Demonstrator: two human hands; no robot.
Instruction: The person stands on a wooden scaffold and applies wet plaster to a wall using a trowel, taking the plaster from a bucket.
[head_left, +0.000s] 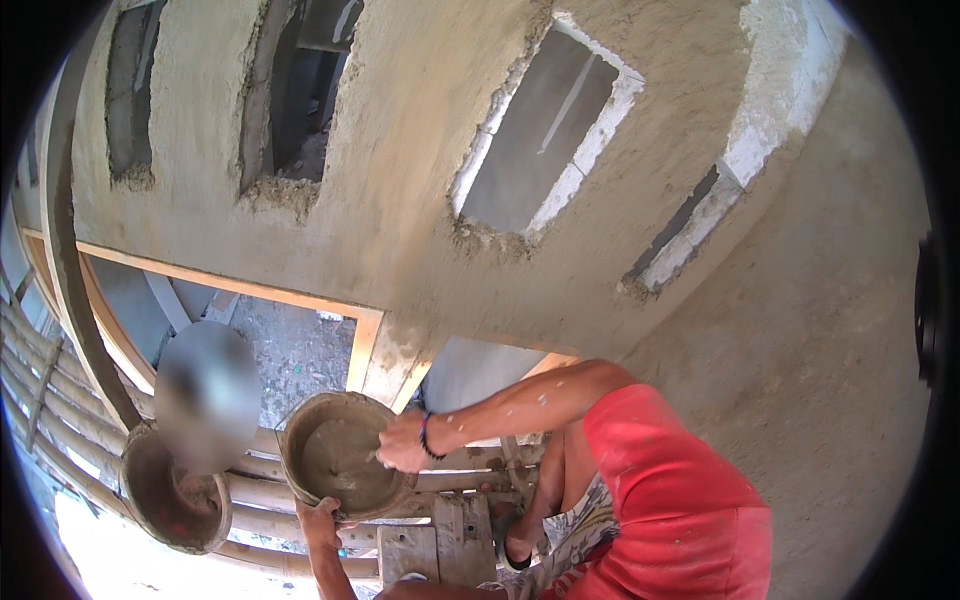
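Observation:
My right hand [402, 441], with a dark band at the wrist, grips the near rim of a round, mortar-caked pan [335, 465]. My left hand [322, 520] holds the same pan from below at its lower edge. The pan is tilted toward me, and its inside shows only a grey smear. I crouch in a red shirt on bamboo scaffolding, my sandalled foot [510, 540] on a plank.
Below on the left, another person holds a second dirty pan [172, 492]. Bamboo poles [260, 490] run under the pans, and short wooden planks [440, 545] lie by my foot. A rough plastered wall [400, 150] with window openings and a wooden frame [362, 345] rises ahead.

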